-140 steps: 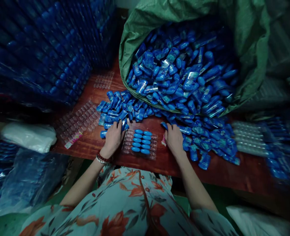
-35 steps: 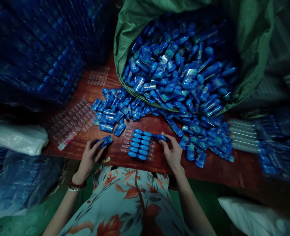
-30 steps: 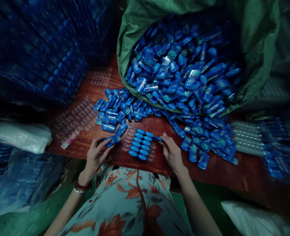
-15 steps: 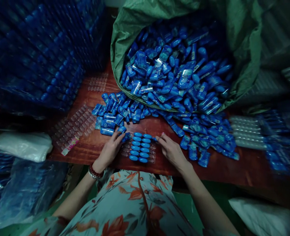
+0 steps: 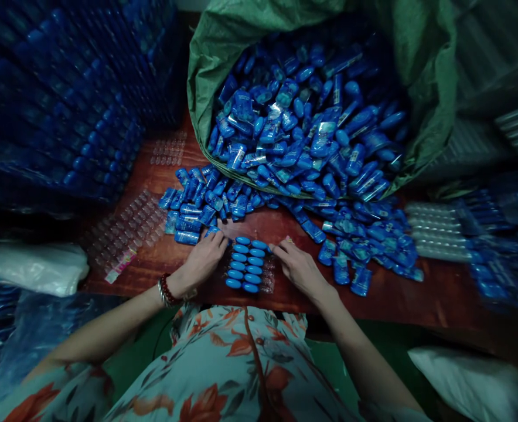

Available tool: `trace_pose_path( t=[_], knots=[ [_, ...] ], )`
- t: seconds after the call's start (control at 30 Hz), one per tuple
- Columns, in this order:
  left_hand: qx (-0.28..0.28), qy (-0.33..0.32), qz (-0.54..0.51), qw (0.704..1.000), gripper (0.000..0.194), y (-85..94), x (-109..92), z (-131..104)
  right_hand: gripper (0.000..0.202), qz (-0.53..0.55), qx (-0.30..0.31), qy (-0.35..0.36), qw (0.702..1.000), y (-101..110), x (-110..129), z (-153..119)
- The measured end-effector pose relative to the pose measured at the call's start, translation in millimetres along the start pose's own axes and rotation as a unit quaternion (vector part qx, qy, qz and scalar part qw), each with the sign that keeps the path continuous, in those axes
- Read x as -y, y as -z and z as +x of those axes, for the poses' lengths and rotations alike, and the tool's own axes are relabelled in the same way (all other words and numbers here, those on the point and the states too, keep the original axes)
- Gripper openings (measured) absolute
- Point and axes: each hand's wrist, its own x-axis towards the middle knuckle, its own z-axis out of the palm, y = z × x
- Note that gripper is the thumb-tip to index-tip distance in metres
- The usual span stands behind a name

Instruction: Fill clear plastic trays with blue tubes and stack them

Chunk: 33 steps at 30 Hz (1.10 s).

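Observation:
Two columns of small blue bottles [image 5: 239, 265] stand with their oval ends up in a clear plastic blister tray [image 5: 268, 280] at the table's front. At the tray's far left corner, my left hand [image 5: 204, 255] is closed with the fingers pinched together; a bit of a blue bottle shows at the tips, mostly covered. Across from it, my right hand [image 5: 298, 264] is curled beside the far right end of the columns, its fingertips pinched on a small blue bottle, mostly hidden. Loose blue bottles [image 5: 188, 223] lie just beyond my left fingers.
A large green sack [image 5: 200, 99] full of blue bottles lies open behind, spilling onto the red-brown table [image 5: 153, 258]. Clear trays [image 5: 127, 228] lie at left, below tall stacks of filled trays [image 5: 57, 111]. More blister trays [image 5: 437, 231] lie at right, past a bottle heap [image 5: 373, 240].
My left hand has moved slightly toward the tray, covering the blue bottle that showed at its fingertips. My right fingers have come closer to the columns. The whole view has shifted a little.

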Motion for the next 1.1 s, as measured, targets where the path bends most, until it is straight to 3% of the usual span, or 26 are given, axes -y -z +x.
trace_pose_path(
  t=[0.17, 0.47, 0.73, 0.87, 1.1],
  knots=[
    [0.056, -0.007, 0.031, 0.998, 0.032, 7.9, 1, 18, 0.048, -0.029, 0.036, -0.025, 0.999, 5, 7, 4],
    [0.054, 0.006, -0.034, 0.998, 0.031, 6.8, 5, 15, 0.043, 0.008, 0.064, -0.037, 0.997, 12, 4, 6],
    [0.064, 0.048, -0.084, 0.993, 0.021, 11.5, 26, 24, 0.047, -0.003, 0.076, -0.031, 0.997, 17, 7, 8],
    [0.076, 0.017, -0.033, 0.996, 0.031, 15.0, 12, 23, 0.048, -0.010, 0.081, -0.037, 0.996, 18, 6, 9],
    [0.119, 0.016, 0.046, 0.992, 0.034, 15.2, -20, 29, 0.047, -0.017, 0.096, -0.027, 0.995, 20, 7, 13]
  ],
)
